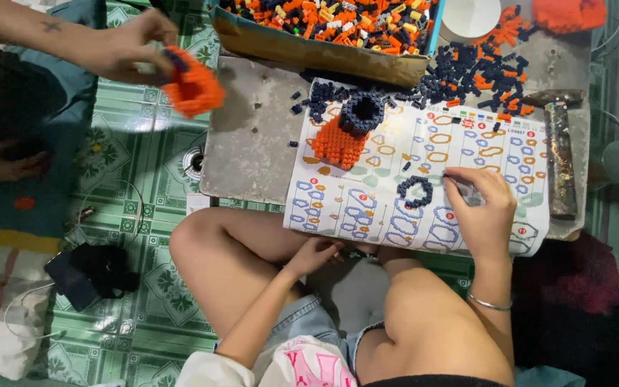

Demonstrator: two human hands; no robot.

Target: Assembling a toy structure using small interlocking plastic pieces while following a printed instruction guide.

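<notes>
My right hand (483, 208) rests on a printed instruction sheet (424, 154), fingers pinched on small dark bricks beside a dark blue brick ring (415, 191). My left hand (314, 254) lies between my knees at the sheet's lower edge, fingers curled; whether it holds anything is unclear. An orange and dark blue block model (345, 132) stands on the sheet's upper left. Another person's hand (127, 46) at the upper left holds an orange block piece (192, 89).
A cardboard box (317, 50) of mixed bricks sits at the top of the grey slab (248, 136). Loose dark and orange bricks (478, 75) lie beside it. A hammer (559, 154) lies at the right. A phone and cable (73, 276) rest on the green tiled floor.
</notes>
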